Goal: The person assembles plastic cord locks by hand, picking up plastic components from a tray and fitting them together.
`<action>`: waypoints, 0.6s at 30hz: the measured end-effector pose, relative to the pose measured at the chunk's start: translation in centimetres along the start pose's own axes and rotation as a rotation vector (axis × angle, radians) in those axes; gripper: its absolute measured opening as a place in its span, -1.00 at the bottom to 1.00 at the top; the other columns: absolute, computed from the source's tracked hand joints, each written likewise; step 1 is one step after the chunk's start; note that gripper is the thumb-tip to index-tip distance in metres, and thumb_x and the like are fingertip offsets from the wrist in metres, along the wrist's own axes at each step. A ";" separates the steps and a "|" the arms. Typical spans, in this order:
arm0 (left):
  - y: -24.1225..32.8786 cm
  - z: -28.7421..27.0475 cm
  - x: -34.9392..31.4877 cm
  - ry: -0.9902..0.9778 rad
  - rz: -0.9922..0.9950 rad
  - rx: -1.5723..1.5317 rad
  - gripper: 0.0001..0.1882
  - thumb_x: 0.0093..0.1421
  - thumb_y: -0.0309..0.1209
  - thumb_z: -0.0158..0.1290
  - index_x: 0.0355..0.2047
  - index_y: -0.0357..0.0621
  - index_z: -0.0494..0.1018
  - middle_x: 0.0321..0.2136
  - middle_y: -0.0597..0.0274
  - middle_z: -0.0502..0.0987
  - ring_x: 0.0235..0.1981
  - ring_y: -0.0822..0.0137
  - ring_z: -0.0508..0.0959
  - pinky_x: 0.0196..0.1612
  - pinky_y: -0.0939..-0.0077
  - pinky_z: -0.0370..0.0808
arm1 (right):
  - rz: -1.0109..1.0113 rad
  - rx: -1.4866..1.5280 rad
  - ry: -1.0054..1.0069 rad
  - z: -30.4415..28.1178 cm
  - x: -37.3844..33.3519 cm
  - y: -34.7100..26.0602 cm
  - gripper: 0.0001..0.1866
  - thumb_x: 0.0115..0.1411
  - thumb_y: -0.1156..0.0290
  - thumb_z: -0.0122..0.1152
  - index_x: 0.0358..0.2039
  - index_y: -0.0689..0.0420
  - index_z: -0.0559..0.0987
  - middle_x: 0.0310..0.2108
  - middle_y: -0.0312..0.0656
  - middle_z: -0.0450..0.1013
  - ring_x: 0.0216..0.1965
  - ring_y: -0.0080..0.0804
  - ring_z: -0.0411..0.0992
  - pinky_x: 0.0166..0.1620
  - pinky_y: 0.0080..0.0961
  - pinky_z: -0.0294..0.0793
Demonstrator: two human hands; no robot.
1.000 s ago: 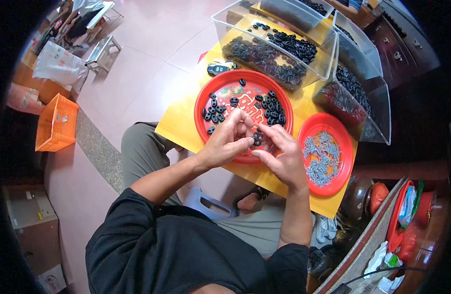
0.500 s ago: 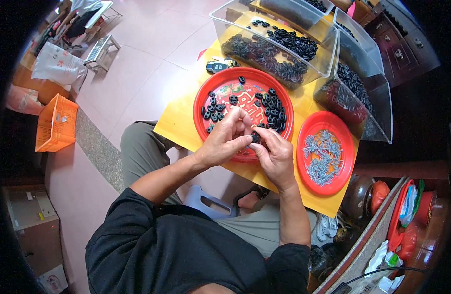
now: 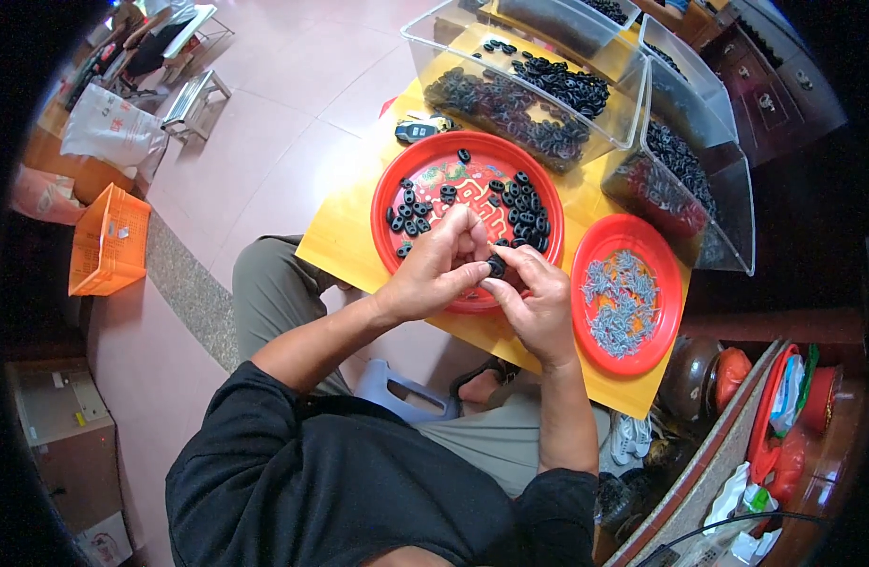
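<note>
Your left hand (image 3: pixel 439 263) and right hand (image 3: pixel 540 304) clamp together on a small black plastic piece (image 3: pixel 497 266) over the round red tray's (image 3: pixel 380 189) near side, seemingly to steady it, with grey pegs (image 3: pixel 623 317) right of that tray, likely for easy reach.

Above the round red tray (image 3: pixel 379 222)'s near edge, the left hand (image 3: pixel 436 263) and right hand (image 3: pixel 536 300) pinch a small black piece (image 3: pixel 496 266).

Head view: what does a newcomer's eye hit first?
Probably the big red tray on the yellow table, with black pieces lying in it. Over its near side, the left hand and right hand meet at one black piece. A smaller red tray of grey bits sits right of the big one.
</note>
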State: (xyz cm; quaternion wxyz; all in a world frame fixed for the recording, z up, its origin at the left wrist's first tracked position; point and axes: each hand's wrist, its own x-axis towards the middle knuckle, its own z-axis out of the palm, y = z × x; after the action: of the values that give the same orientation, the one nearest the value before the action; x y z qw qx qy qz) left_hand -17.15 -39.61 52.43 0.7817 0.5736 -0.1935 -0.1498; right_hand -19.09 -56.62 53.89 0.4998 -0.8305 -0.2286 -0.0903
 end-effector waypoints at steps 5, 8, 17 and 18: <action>-0.1 0.4 -0.1 -0.007 -0.044 0.065 -0.72 0.08 -0.69 -0.04 -0.30 -0.17 0.12 -0.47 0.32 0.31 -0.48 0.60 0.34 -0.44 0.71 0.32 | 0.288 0.342 0.008 -0.6 -0.6 1.2 -0.95 0.10 0.58 0.15 -0.43 0.29 0.49 -0.55 -0.27 0.37 -0.52 -0.59 0.35 -0.44 -0.61 0.34; -0.8 0.5 -0.2 0.009 -0.012 0.056 -0.71 0.05 -0.69 -0.02 -0.31 -0.18 0.12 -0.50 0.33 0.30 -0.49 0.61 0.35 -0.45 0.71 0.32 | 0.436 0.369 -0.029 -0.2 -0.5 0.9 -0.87 0.13 0.55 0.12 -0.53 0.27 0.43 -0.58 -0.25 0.35 -0.56 -0.56 0.32 -0.47 -0.55 0.31; 0.4 0.5 -1.2 -0.054 -0.195 0.042 -0.70 -0.01 -0.69 -0.08 -0.25 -0.20 0.18 -0.55 0.40 0.30 -0.54 0.63 0.31 -0.47 0.73 0.26 | 0.341 0.295 0.246 -2.9 -0.3 2.3 -0.85 0.21 0.47 0.11 -0.49 0.22 0.47 -0.62 -0.35 0.38 -0.68 -0.70 0.30 -0.63 -0.73 0.30; 0.6 0.4 -1.0 -0.055 -0.193 0.042 -0.70 -0.01 -0.69 -0.08 -0.25 -0.20 0.18 -0.55 0.40 0.30 -0.54 0.63 0.31 -0.47 0.73 0.26 | 0.339 0.293 0.246 -2.9 -0.3 2.1 -0.85 0.21 0.47 0.11 -0.49 0.22 0.47 -0.62 -0.35 0.38 -0.68 -0.70 0.30 -0.63 -0.73 0.30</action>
State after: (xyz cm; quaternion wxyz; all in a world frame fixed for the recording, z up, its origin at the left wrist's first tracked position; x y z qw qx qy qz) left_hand -18.24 -39.28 52.93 0.7458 0.6016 -0.1618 -0.2360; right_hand -18.14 -60.09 53.47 0.6470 -0.7584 -0.0342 -0.0714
